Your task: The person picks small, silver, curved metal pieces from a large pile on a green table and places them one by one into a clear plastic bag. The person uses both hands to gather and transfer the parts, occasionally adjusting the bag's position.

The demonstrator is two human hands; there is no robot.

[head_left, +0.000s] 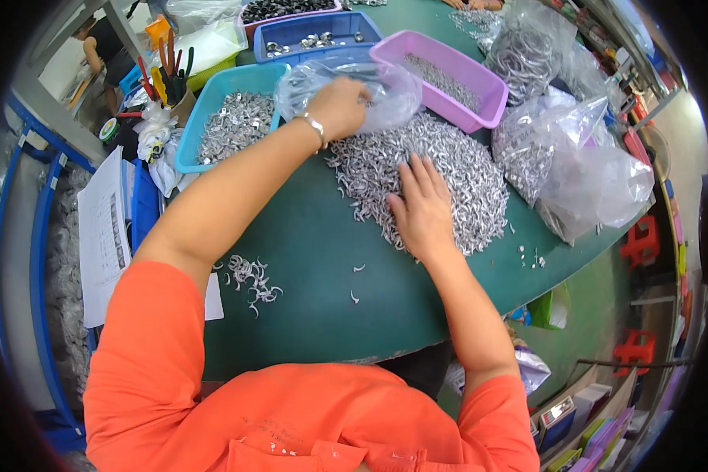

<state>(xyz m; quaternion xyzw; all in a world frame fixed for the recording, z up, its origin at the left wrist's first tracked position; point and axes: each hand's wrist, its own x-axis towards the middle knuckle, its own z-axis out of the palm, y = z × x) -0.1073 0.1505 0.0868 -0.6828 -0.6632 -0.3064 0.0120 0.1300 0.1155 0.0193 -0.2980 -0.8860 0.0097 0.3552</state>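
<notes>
A broad heap of small curved silver metal pieces (468, 181) lies on the green table (315, 259). My right hand (426, 206) rests on its near side, palm down, fingers stretched and slightly apart. Beyond the heap's far left edge is a clear plastic bag (401, 106), lying crumpled. My left hand (340, 108), with a bracelet at the wrist, is at this bag with its fingers curled closed on the plastic; the fingertips are partly hidden. A few loose curved pieces (252, 275) lie apart, nearer me on the left.
A turquoise bin (185, 149) of metal parts stands left, a blue bin (291, 55) behind, and a pink bin (492, 102) at the far right of the heap. Filled plastic bags (598, 177) sit along the right edge. Pliers (169, 67) stand in a holder at left, near papers (102, 236).
</notes>
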